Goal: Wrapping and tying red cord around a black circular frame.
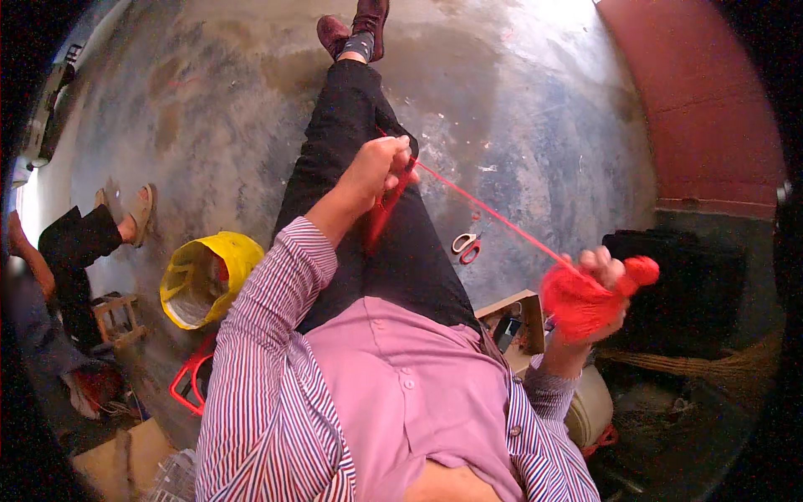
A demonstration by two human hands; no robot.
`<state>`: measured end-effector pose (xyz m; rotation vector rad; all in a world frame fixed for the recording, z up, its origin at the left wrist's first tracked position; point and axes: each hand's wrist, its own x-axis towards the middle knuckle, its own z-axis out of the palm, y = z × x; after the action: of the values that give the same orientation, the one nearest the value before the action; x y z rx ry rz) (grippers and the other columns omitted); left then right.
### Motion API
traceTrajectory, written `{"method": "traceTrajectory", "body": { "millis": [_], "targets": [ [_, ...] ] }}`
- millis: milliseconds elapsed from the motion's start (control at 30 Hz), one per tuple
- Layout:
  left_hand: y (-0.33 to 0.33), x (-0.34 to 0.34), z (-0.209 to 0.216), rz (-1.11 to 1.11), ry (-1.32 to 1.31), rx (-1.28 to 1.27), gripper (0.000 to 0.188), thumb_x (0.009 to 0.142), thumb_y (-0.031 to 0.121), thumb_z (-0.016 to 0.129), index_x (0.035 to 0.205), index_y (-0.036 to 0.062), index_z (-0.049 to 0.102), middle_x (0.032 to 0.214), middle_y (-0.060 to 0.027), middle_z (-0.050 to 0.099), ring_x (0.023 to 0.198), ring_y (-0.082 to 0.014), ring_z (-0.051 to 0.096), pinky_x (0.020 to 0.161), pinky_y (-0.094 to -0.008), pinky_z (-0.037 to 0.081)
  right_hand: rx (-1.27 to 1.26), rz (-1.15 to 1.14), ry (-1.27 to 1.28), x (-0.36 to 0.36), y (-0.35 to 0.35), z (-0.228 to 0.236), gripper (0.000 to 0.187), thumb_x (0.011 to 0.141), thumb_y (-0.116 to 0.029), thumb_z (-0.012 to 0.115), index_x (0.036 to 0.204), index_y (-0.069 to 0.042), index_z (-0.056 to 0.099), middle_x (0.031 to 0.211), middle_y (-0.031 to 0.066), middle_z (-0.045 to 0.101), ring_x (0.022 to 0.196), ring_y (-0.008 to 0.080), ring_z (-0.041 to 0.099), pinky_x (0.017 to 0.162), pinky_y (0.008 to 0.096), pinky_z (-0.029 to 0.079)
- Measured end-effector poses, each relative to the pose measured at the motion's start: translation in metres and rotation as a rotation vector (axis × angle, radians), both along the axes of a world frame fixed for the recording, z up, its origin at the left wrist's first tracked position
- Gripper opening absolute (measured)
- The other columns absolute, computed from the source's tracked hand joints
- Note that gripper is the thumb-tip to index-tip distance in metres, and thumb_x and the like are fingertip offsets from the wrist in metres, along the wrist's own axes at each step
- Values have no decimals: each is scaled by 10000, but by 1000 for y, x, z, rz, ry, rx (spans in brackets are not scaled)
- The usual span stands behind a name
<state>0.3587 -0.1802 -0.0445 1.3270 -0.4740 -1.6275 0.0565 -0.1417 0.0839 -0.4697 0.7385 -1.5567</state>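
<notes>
My left hand (378,170) is raised over my black-trousered lap, its fingers pinched on a strand of red yarn (493,216). The strand runs taut from there down to the right. A loose bunch of red yarn hangs below the left hand against my thigh. My right hand (595,289) is out to the right, closed around a red ball of yarn (577,303), with a small red wad of yarn (641,270) sticking out past the fingers.
Scissors with red and white handles (465,247) lie on the concrete floor beside my leg. A yellow bucket (206,276) lies tipped at left, near a red stool frame (189,378). Another person's legs and sandals (125,213) are at far left. A cardboard box (514,321) sits by my right side.
</notes>
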Motion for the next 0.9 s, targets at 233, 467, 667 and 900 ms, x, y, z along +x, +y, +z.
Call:
{"method": "traceTrajectory", "body": {
  "millis": [233,467,667,900],
  "targets": [
    [-19,13,5,-77,18,69,177,879,267,518,798,109,515,720,-132,627,459,-88,419,368,-224,268,107,631,222,-39,16,-15,230,927,-297,545,933,-69,519,611,-14,473,491,90,460,524,276,389],
    [3,10,3,19,-3,7,86,818,157,599,825,98,538,693,-49,580,483,-114,458,399,-247,326,368,392,560,-50,2,-118,220,974,-283,484,995,-72,540,724,-3,538,581,82,506,514,246,420],
    [63,-46,53,-212,-979,-842,274,731,172,762,932,28,644,909,-102,640,884,-284,599,804,-365,469,242,671,99,6,-14,-120,484,929,-404,555,1240,-38,501,1044,65,624,880,167,622,764,325,517],
    [67,-49,78,-53,-149,-553,280,920,35,554,1200,50,545,1090,-46,624,1018,-122,575,930,-302,456,56,1096,296,85,-25,-136,650,933,-469,518,1374,-4,410,1354,106,474,1246,214,469,1059,370,345]
  ]
}}
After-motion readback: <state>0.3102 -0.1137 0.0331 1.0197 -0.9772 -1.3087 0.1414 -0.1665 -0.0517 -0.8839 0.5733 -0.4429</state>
